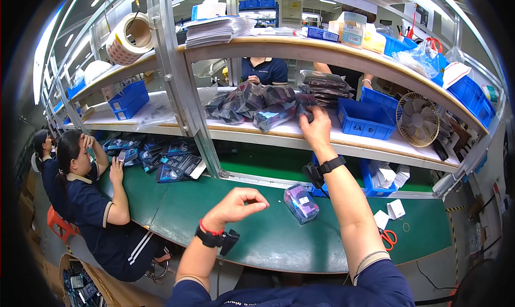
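Note:
My right hand (317, 126) reaches up to the middle shelf, its fingers closed around a dark plastic-wrapped pack (304, 104). Part of that pack is hidden behind the fingers. Beside it lies a pile of similar clear-bagged packs (252, 99). Over the green table, my left hand (238, 204) hovers with loosely bent fingers and nothing visible in it. A blue and purple wrapped pack (301, 203) with a small white label sits on the table between my two arms, touched by neither hand. Both wrists wear black straps with small devices.
Right of my right hand stand a blue bin (365, 119) and a fan (417, 119). Red scissors (387, 238) and small white boxes (396, 209) lie at the table's right. Dark boxes (179, 162) are heaped at left beside a seated co-worker (88, 200). A metal post (188, 92) rises nearby.

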A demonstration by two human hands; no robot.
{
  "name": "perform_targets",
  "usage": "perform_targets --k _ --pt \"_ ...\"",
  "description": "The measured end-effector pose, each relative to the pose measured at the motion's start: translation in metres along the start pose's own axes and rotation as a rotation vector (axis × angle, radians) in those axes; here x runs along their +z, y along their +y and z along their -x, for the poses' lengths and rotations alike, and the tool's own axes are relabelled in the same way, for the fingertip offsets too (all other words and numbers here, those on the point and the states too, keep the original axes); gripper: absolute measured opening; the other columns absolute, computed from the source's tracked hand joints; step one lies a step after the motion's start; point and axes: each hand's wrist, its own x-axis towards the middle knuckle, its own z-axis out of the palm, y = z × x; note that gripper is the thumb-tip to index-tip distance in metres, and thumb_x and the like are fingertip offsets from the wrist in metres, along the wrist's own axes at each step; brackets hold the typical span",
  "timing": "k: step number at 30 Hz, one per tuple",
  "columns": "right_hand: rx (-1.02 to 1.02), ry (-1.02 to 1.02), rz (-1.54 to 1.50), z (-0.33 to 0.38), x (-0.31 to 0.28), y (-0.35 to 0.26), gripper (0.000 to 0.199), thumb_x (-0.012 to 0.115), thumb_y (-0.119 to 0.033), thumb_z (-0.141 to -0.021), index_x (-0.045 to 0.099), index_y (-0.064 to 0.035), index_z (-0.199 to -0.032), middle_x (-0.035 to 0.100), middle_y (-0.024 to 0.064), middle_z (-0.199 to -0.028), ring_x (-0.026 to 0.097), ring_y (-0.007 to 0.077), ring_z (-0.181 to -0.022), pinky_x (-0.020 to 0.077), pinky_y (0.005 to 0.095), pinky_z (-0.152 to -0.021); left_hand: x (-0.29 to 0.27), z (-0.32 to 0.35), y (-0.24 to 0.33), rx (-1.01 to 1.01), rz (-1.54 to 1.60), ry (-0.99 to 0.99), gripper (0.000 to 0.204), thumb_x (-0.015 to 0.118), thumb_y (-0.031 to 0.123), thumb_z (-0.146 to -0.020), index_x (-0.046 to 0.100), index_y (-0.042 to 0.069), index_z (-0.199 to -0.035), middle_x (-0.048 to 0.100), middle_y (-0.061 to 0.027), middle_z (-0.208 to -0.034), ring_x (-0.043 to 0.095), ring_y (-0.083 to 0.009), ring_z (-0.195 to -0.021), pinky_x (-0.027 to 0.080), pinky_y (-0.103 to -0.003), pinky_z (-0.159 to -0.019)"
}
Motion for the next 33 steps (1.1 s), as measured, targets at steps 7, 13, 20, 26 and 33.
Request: perform_targets --k 7,13,20,26,33 --pt "0.504 -0.007 -0.691 0.083 -0.085 -0.002 0.01 0.059 -0.005 -0.086 0.061 0.0037 -0.091 0.063 0.0048 -0.087 0.056 0.0085 -0.077 0.0469 0.023 -0.069 0.065 -0.025 -0.041 -0.182 0.693 0.159 0.033 0.057 0.024 -0.091 0.053 0.004 -0.116 0.061 -0.0135 -0.106 0.06 -0.0206 -0.091 0.051 -0.033 -0.077" --pt "0.076 -0.391 -0.422 0.166 -0.145 -0.045 0.026 0.062 -0.007 -0.082 0.058 -0.0034 -0.107 0.062 0.0141 -0.107 0.059 0.025 -0.102 0.0478 0.034 -0.086 0.104 -0.085 -0.074 -0.172 1.443 0.075 0.052 0.058 0.045 -0.085 0.05 0.007 -0.12 0.057 -0.014 -0.115 0.055 -0.032 -0.107 0.045 -0.046 -0.091" --pt "0.267 -0.49 0.095 0.191 -0.3 0.036 0.017 0.065 -0.011 -0.078 0.065 -0.0036 -0.093 0.065 0.0136 -0.087 0.063 0.0307 -0.081 0.0511 0.0364 -0.072 0.114 -0.038 -0.067 -0.402 1.464 0.259 0.041 0.058 0.034 -0.087 0.052 0.006 -0.116 0.062 -0.0145 -0.101 0.062 -0.0263 -0.091 0.052 -0.041 -0.079" --pt "0.655 -0.505 0.491 0.213 -0.372 0.104 0.015 0.067 -0.012 -0.073 0.065 -0.002 -0.085 0.064 0.0149 -0.083 0.062 0.0327 -0.075 0.0498 0.0387 -0.066 0.105 -0.015 -0.062 -0.264 1.427 0.22 0.059 0.059 0.029 -0.085 0.036 0.005 -0.133 0.05 -0.022 -0.122 0.049 -0.0402 -0.115 0.04 -0.051 -0.096" --pt "0.281 -0.657 0.79 0.238 -0.351 0.085 0.016 0.069 -0.01 -0.067 0.06 -0.0038 -0.078 0.06 0.0149 -0.074 0.057 0.0346 -0.075 0.0448 0.0438 -0.067 0.123 -0.004 -0.072 -0.171 1.428 0.181 0.07 0.057 0.0 -0.077 0.029 0.013 -0.14 0.043 -0.015 -0.131 0.041 -0.0345 -0.123 0.032 -0.046 -0.105"
